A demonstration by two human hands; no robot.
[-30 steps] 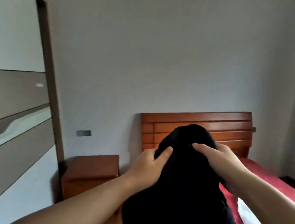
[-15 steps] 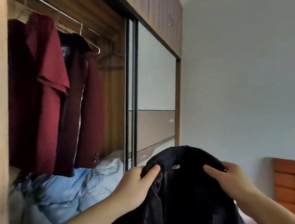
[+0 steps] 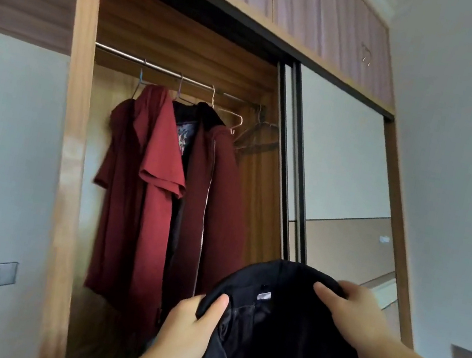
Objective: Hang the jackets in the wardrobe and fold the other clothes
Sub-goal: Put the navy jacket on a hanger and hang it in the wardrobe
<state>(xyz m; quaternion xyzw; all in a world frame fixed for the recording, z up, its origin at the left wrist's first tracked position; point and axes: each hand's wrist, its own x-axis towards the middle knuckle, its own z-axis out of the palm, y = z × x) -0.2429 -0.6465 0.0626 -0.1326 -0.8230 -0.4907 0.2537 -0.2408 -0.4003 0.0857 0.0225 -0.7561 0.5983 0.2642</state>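
The black jacket (image 3: 288, 339) is held up low in the head view, in front of the open wardrobe (image 3: 189, 44), its collar bunched between two hands set apart. The left hand (image 3: 189, 328) pinches the near side of the collar with the thumb over the cloth, and the right hand (image 3: 353, 313) is curled over the far shoulder. Whether a hanger already sits inside the jacket cannot be told; the cloth hides it. If none does, the jacket could slump from the grip once one hand lets go to reach an empty hanger (image 3: 232, 118). The rail (image 3: 165, 70) is well above the hands, so the lift is long, and the heavy cloth could drag at the collar on the way up. Open room lies at the right end of the rail, between the dark red jacket (image 3: 219, 195) and the edge of the sliding door (image 3: 288, 162); that gap looks narrow. A sleeve could snag on the door edge or push the hung red shirt (image 3: 142, 168) sideways.
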